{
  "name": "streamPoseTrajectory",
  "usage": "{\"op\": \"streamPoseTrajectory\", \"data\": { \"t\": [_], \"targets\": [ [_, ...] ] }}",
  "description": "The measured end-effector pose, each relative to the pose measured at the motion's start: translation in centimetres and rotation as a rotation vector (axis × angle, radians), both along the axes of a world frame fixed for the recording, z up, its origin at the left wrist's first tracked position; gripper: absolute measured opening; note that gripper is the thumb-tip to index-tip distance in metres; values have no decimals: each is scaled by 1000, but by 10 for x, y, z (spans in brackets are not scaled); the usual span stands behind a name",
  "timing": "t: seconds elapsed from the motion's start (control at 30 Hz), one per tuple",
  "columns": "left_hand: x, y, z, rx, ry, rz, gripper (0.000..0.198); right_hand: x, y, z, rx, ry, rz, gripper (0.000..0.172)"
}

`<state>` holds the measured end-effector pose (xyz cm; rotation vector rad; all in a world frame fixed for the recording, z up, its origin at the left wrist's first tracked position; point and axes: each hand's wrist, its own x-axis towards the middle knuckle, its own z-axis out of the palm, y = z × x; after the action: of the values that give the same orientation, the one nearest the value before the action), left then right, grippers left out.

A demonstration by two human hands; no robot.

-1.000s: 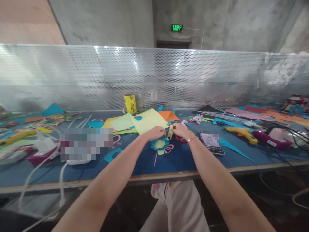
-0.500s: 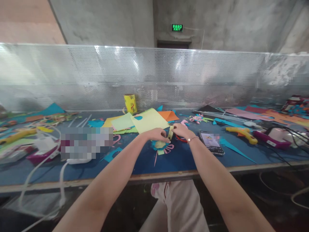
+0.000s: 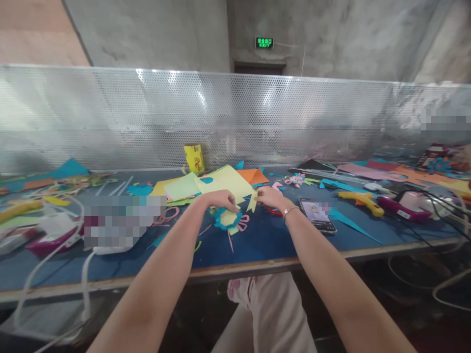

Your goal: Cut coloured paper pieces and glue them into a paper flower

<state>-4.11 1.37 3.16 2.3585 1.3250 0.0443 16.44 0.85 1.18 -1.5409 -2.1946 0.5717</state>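
My left hand (image 3: 222,198) is closed on the upper edge of a paper flower (image 3: 225,219), which has a blue fringed rim and a pale yellow middle. Pink paper loops (image 3: 243,223) stick out beside the flower, and a thin pink strip (image 3: 230,241) points down below it. Between the fingertips of my right hand (image 3: 270,197) is a pale yellow paper strip (image 3: 251,202), hanging down with a notched lower end. A small gap separates the strip from the flower. Something red (image 3: 274,210) lies partly hidden under my right wrist.
Yellow and green paper sheets (image 3: 224,181) lie behind my hands. To the right are a phone (image 3: 317,214), a yellow glue gun (image 3: 360,202) and a purple power strip (image 3: 397,211). Cables and a blurred-out object (image 3: 125,223) are at left. A perforated metal screen (image 3: 235,113) borders the back.
My left hand has moved left with the flower. The yellow strip in my right hand is now farther from the flower and shows more of its length. The view has shifted slightly.
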Motion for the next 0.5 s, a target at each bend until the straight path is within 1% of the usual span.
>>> {"op": "streamPoseTrajectory", "data": {
  "t": [0.1, 0.17, 0.27, 0.37, 0.47, 0.5],
  "targets": [
    [-11, 1, 5, -64, 50, 36, 28, -3, -4, -3, -101, 111, 134, 30],
    [-15, 0, 7, -89, 81, 51, 26, -5, -5, -6, -136, 112, 188, 36],
    [-18, -1, 9, -96, 105, 76, 27, -8, -6, -8, -66, 22, 201, 27],
    [-18, -1, 10, -76, 106, 74, 30, -10, -5, -9, 28, -90, 176, 19],
    [-19, 4, 7, -5, 82, 95, 33, -10, -4, -9, 111, -183, 140, 22],
    [-19, 6, 5, 41, 83, 132, 32, -9, -4, -9, 133, -195, 140, 23]
  ]
}}
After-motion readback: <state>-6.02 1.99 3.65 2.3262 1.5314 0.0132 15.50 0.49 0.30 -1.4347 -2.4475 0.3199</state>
